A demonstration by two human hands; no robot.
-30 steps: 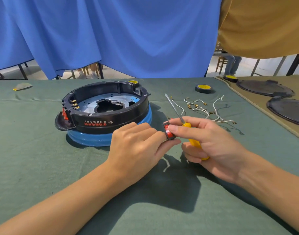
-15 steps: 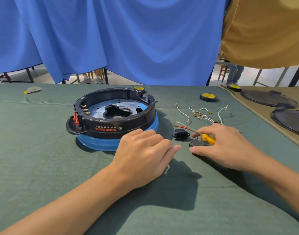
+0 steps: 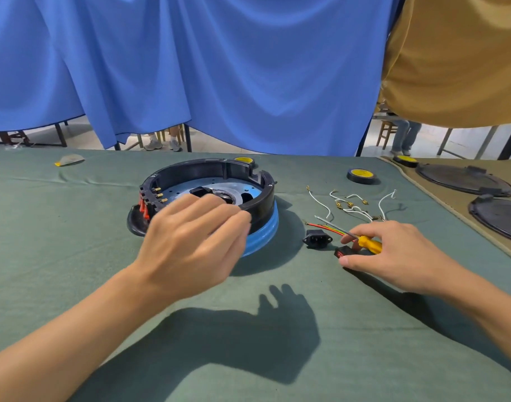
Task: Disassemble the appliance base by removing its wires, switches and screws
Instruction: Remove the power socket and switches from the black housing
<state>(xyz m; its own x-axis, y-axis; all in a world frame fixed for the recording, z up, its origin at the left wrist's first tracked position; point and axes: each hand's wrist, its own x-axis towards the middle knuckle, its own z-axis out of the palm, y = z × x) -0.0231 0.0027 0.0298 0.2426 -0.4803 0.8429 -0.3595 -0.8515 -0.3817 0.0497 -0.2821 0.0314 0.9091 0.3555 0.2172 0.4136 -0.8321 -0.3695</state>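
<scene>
The round appliance base (image 3: 260, 195), a black ring on a blue bottom, sits on the green cloth. My left hand (image 3: 190, 242) hovers raised over its near rim, fingers loosely curled, holding nothing. My right hand (image 3: 393, 250) rests on the cloth to the right, gripping a yellow-handled screwdriver (image 3: 370, 243). A red rocker switch (image 3: 343, 252) lies under its fingertips. A black power socket (image 3: 317, 238) with coloured wires lies just left of it. Loose white wires (image 3: 353, 206) lie behind.
Two rolls of tape (image 3: 361, 175) sit at the back right, another (image 3: 244, 160) behind the base. Dark round lids (image 3: 463, 182) lie on a tan mat at the far right. A blue curtain hangs behind the table.
The red switch left my two hands and now lies on the cloth by the socket. My left hand rose and moved left over the base rim.
</scene>
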